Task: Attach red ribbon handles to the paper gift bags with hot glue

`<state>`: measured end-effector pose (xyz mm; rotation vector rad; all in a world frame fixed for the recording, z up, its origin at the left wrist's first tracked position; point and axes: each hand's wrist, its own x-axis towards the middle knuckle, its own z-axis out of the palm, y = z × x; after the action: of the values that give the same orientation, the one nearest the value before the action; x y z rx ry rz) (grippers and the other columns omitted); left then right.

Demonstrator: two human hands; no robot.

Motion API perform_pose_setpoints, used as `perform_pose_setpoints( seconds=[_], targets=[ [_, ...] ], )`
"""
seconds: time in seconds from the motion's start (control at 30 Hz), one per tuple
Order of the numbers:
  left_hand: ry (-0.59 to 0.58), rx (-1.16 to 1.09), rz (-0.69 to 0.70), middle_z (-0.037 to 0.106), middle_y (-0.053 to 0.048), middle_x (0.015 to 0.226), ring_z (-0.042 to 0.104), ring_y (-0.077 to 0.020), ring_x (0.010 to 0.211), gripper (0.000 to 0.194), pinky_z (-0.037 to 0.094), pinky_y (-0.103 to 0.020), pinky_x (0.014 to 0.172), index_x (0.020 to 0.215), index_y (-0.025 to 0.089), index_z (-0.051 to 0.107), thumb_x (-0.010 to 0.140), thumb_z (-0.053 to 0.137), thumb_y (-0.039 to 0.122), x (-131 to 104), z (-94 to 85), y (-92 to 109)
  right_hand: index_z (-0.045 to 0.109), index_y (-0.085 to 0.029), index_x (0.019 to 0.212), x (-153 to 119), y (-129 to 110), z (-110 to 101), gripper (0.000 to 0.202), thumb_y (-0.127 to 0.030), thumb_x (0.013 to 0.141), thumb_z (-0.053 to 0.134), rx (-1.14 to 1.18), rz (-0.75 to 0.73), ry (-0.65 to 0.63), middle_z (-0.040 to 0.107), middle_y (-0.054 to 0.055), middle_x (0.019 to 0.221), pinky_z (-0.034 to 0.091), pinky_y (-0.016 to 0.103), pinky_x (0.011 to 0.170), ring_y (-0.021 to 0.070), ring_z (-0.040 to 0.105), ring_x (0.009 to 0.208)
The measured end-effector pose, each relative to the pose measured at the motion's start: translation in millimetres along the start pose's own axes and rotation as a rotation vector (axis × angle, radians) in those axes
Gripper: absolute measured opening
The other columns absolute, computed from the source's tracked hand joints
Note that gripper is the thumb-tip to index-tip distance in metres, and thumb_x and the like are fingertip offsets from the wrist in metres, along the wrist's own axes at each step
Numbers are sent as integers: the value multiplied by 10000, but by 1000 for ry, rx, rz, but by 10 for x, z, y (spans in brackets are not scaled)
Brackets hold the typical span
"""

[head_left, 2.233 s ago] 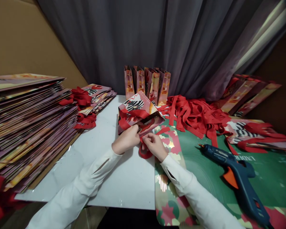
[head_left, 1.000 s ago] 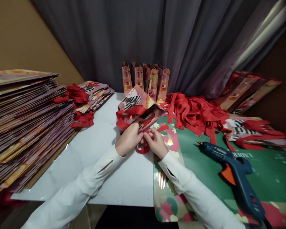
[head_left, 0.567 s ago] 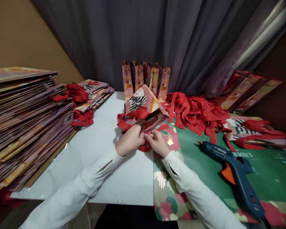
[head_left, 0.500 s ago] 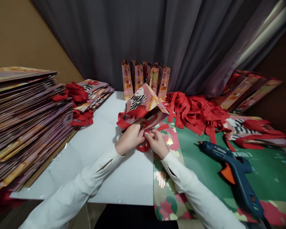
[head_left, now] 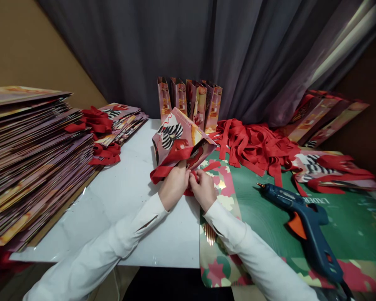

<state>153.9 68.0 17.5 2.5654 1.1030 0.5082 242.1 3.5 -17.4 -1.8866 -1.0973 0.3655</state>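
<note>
A pink patterned paper bag with a black-and-white striped bow print is held tilted above the white board. Red ribbon loops across its near side. My left hand is closed at the bag's near edge, its fingertips partly hidden by the bag and ribbon. Close beside it, my right hand pinches a red ribbon between thumb and fingers. The fingertips of both hands nearly meet. A piece of ribbon hangs beneath them.
Tall stacks of flat bags fill the left. Several upright bags stand behind. Red ribbons are heaped at right of centre. A blue glue gun lies on the green mat. A ribboned bag lies farther right.
The bag has turned and tipped slightly left, showing more of its bow print. The ribbon loop has shifted lower, and my hands remain close together.
</note>
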Motion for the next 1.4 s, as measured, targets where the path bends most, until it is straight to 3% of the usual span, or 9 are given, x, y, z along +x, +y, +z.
perform_pose_setpoints(
  seconds=[0.13,0.3,0.53,0.7,0.93,1.17,1.4],
  targets=[
    [-22,72,-20,662,-125,858,653,-243,787,205,487,-326,749,1021,119,562,947,376,162,-48,89,-2,562,-194,775,-9,8,12,164,-255,876,449,-120,-16,-48,665,76,737,345,277,602,208,591,678],
    [-43,74,24,653,-146,803,653,-258,782,216,488,-359,782,846,122,581,910,374,106,-43,144,-78,557,-199,787,24,57,14,144,-231,876,448,-4,-51,-38,670,64,753,371,259,634,193,604,699],
    [30,-31,84,639,-73,776,646,-224,822,144,491,-348,862,922,160,548,926,406,180,45,29,-144,451,-228,679,68,110,-29,239,-322,899,456,-9,-131,-65,547,-15,597,303,241,555,155,496,572],
    [54,-74,117,648,-97,916,633,-238,959,137,465,-386,953,978,162,529,908,412,169,37,-6,-158,491,-218,615,93,108,-78,307,-319,905,475,81,-161,-180,580,-21,561,340,226,575,142,523,566],
    [34,-87,119,625,-83,859,643,-229,865,92,520,-346,844,882,180,511,861,430,143,38,36,-195,501,-213,530,136,162,-86,373,-307,891,501,122,-109,-254,565,-37,439,380,214,559,121,531,498],
    [7,-99,105,630,-139,976,625,-267,1002,119,486,-397,932,944,156,509,880,410,176,51,10,-195,461,-216,584,116,118,-95,318,-281,896,476,225,-94,-309,615,-33,516,406,215,586,124,575,542],
    [-34,-136,97,641,-134,961,639,-258,979,140,498,-398,920,943,156,510,870,394,180,60,26,-211,493,-213,636,70,96,-73,278,-266,909,488,42,-133,-230,635,-11,596,382,233,633,146,587,619]
  ],
)
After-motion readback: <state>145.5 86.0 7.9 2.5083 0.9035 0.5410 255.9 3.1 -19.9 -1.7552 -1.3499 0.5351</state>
